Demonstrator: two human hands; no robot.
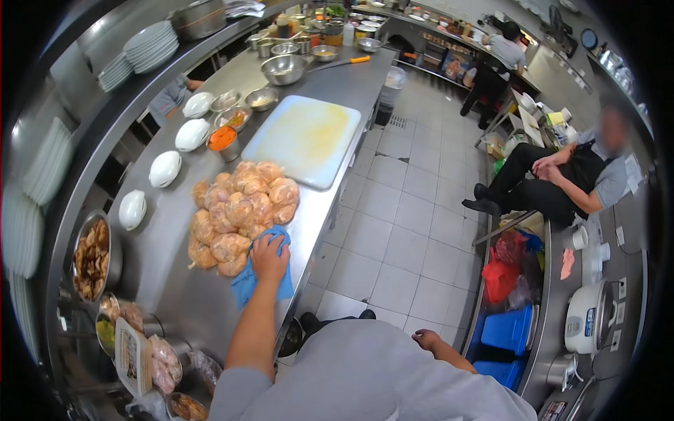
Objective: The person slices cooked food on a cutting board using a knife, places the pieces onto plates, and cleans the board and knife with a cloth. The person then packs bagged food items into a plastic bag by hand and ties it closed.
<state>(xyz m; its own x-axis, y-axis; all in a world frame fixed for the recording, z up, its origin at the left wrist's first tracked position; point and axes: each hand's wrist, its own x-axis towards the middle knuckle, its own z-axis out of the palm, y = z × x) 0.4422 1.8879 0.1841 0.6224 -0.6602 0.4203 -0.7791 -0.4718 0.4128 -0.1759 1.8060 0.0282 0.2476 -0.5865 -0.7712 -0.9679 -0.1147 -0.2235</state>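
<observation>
- Kitchen aisle, pale floor tiles (393,210) between a long steel surface (165,228) on my left and a lower counter on my right.
- From my remote seat I see the left hand (269,258) laid over a blue cloth (244,284), palm down; I cannot tell whether its fingers grip the fabric or only press it.
- Blue cloth lies on the steel surface near its aisle edge, just beside the filled clear bags (242,203).
- Right hand (424,339) hangs low over the aisle, away from the steel surface, fingers loosely curled; how far closed, I cannot tell.
- Bags sit clustered in one heap, contents orange-tan.
- Beyond them I note a white cutting board (298,140), its middle stained yellow.
- White dishes (132,210) run in a row along the far side; a metal pot of orange pieces (222,137) stands near the board.
- Seated person (586,175) at right, hands together; another person (504,52) stands further back.
- Rice cooker (583,326) on the right-hand counter.
</observation>
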